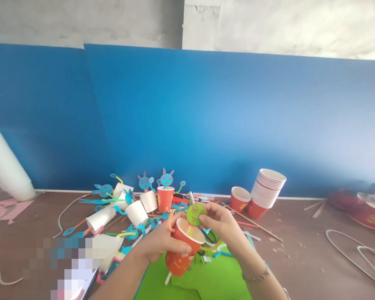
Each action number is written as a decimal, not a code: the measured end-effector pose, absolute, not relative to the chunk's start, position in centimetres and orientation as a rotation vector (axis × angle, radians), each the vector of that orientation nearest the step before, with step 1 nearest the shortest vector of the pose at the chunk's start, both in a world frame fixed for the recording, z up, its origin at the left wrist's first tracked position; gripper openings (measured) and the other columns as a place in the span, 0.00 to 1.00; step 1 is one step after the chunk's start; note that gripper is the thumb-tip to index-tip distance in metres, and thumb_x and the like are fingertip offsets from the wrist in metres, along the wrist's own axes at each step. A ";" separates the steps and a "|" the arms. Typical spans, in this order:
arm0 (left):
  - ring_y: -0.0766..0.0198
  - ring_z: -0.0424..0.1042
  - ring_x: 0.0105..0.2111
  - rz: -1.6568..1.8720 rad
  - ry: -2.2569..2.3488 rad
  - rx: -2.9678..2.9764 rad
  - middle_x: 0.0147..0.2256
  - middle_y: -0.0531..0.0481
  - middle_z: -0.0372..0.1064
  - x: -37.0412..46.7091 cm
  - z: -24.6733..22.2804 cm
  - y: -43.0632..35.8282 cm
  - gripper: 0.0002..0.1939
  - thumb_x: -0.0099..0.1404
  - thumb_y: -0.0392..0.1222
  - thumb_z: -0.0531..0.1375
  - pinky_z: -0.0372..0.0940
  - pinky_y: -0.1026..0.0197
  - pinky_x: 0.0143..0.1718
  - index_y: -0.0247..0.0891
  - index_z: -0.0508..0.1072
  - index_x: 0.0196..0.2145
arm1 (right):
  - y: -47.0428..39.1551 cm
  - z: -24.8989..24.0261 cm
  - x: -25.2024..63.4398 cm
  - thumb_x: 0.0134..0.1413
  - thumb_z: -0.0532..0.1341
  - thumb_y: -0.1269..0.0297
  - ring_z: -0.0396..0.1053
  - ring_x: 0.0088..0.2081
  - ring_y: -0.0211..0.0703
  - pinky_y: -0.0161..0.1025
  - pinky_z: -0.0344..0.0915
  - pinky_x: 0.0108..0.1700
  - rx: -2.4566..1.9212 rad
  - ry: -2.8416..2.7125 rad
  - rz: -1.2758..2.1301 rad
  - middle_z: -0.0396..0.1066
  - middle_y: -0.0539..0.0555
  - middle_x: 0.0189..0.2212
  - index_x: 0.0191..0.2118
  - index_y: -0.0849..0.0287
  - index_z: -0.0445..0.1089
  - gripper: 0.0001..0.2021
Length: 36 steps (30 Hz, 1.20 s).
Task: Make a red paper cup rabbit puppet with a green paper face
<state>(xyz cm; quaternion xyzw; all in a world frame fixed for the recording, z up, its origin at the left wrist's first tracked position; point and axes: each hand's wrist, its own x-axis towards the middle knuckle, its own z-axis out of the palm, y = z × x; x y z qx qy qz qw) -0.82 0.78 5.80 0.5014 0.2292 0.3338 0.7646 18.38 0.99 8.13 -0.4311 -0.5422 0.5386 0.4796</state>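
A red paper cup point(178, 260) is tilted in my left hand point(167, 241), whose fingers wrap round its side. Above the cup's rim, my right hand point(220, 221) pinches the edge of a green paper disc point(195, 214) with a face drawn on it. An orange straw point(171, 221) bends up at the cup's left side and a yellow straw point(211, 247) sticks out at its right. Out of the bottom of the cup pokes a white straw end point(168, 278). Green paper sheets point(215, 280) lie on the table beneath my hands.
White cups point(136, 213) with blue paper pieces crowd the left. Behind stands a red cup with a blue face point(165, 199). Stacked cups point(267, 193), a single cup point(240, 200), wooden sticks point(259, 225) and a white cable point(346, 262) are to the right. A blue panel point(187, 121) rises behind.
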 end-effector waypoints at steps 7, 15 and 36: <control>0.62 0.70 0.35 0.705 0.472 1.070 0.36 0.50 0.72 -0.7 5.3 0.8 0.28 0.41 0.30 0.69 0.62 0.62 0.37 0.38 0.68 0.42 | 0.7 8.0 18.7 0.40 0.68 0.63 0.71 0.31 0.44 0.39 0.65 0.35 -1.098 -1.380 1.318 0.74 0.50 0.26 0.30 0.59 0.67 0.11; 0.61 0.71 0.35 0.665 0.459 1.046 0.37 0.49 0.73 -0.6 5.3 0.7 0.30 0.41 0.31 0.69 0.62 0.62 0.37 0.39 0.68 0.43 | 0.3 8.2 18.5 0.41 0.66 0.70 0.70 0.29 0.42 0.37 0.63 0.32 -1.150 -1.419 1.224 0.72 0.49 0.25 0.29 0.59 0.67 0.07; 0.61 0.72 0.33 0.744 0.394 0.919 0.39 0.48 0.73 0.7 5.3 0.0 0.56 0.40 0.29 0.70 0.63 0.62 0.34 0.49 0.50 0.63 | -0.3 9.9 17.5 0.40 0.70 0.57 0.70 0.29 0.44 0.40 0.64 0.35 -0.924 -1.343 1.585 0.76 0.53 0.27 0.32 0.59 0.78 0.12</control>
